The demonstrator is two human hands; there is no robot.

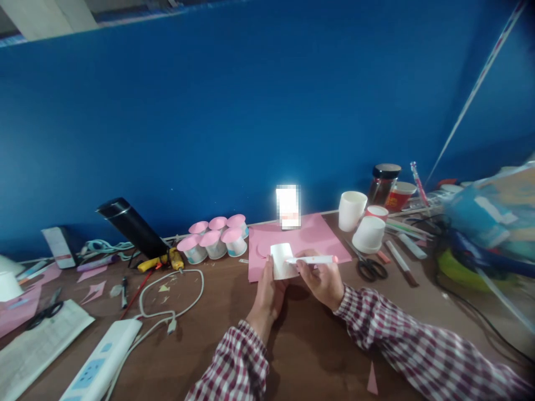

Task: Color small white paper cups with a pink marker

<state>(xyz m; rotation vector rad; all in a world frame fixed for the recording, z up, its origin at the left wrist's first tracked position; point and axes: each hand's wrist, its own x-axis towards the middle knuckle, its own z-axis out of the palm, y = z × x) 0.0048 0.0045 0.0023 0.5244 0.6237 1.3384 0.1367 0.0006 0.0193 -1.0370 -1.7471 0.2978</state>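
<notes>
- The brown surface (301,345) is carrying everything, with a pink paper sheet (311,236) lying just beyond both hands.
- A cluster of pink-topped cups (215,239) is standing well off to the left of the left hand; black scissors (370,268) are lying just right of the right hand.
- The left hand (267,295) is grasping a white paper cup (283,260) on its side, mouth turned toward the right hand.
- The right hand (321,281) is gripping a white marker with a pink cap (315,259), its long axis running left-right, tip touching the cup.
- No writing is legible; the bright card beyond the cup is blurred.
</notes>
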